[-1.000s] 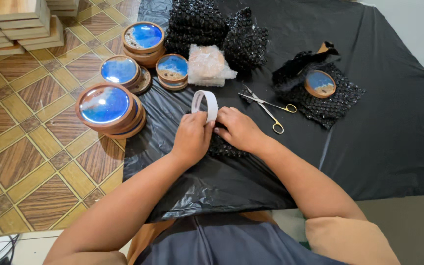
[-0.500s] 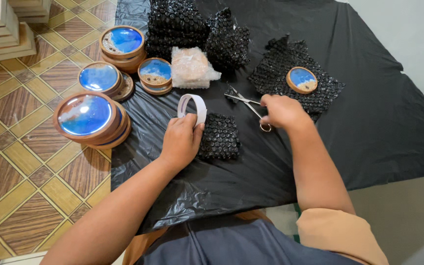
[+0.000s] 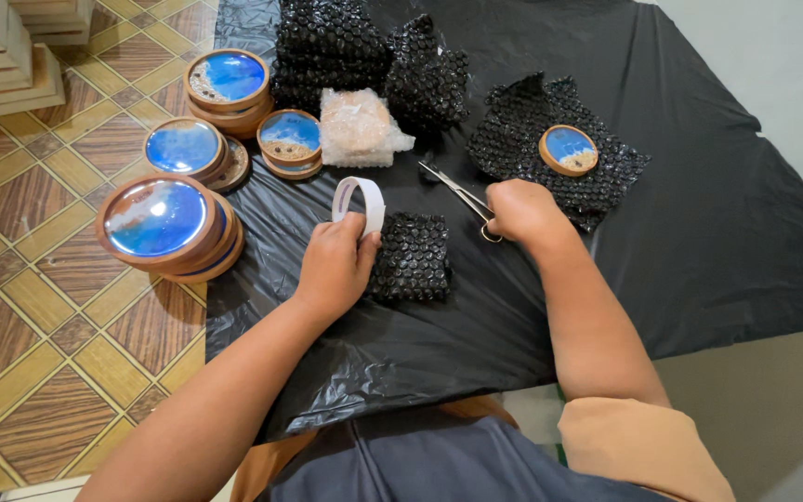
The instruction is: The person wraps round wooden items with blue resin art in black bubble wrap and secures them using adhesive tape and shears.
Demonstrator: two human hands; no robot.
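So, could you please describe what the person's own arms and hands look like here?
Both forearms are bare down to the hands, with no gloves. No rings or watch show on the left hand or the right hand. A tan short sleeve covers the right upper arm; the left upper arm is out of view.

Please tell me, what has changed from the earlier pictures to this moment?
The right hand left the tape roll and moved right to the scissors, where it now rests on the handles. The left hand kept holding the tape roll upright beside the small wrapped parcel. The coasters stayed in place.
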